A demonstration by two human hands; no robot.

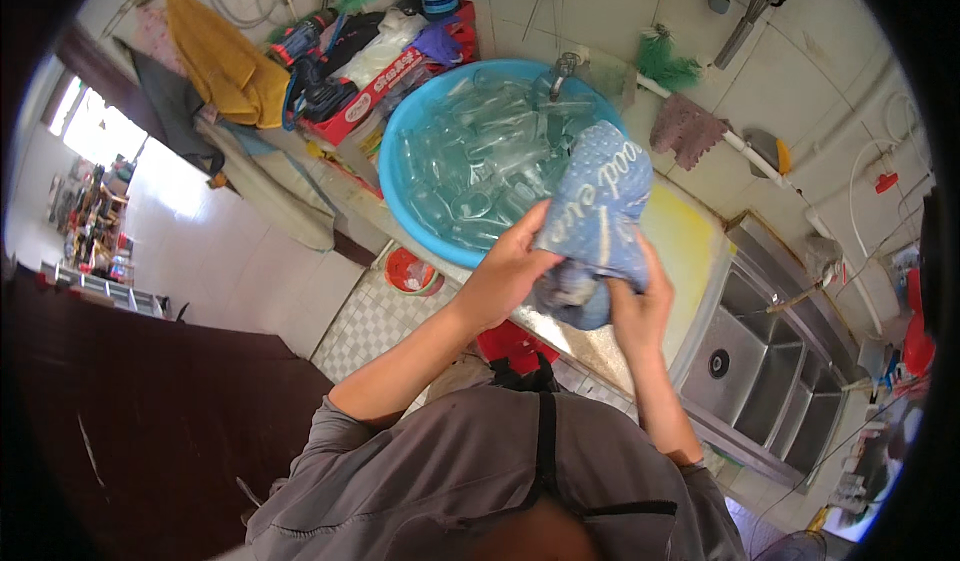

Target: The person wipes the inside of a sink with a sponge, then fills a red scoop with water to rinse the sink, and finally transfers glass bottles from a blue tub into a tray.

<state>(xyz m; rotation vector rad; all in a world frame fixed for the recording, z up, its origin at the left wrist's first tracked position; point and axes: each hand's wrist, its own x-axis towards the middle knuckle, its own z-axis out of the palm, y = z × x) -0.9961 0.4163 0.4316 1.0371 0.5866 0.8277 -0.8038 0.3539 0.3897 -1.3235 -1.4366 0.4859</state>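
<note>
Both hands hold a blue dotted fabric piece (600,201) with pale lettering, bunched at its lower end; its exact kind is unclear. My left hand (517,261) grips its lower left edge. At its lower right, my right hand (643,298) has the fingers closed on the cloth. Behind the fabric stands a big blue plastic basin (391,178) filled with water and many clear glass or plastic vessels (480,148), which lie at various angles. A metal tap (562,73) reaches over the basin's far rim.
A steel double sink (739,358) lies at the right. Left of the basin, a red cardboard box (360,110) holds bags, beside a cordless drill (300,35). A small red bucket (409,270) stands on the floor. Green brushes (667,62) hang on the tiled wall.
</note>
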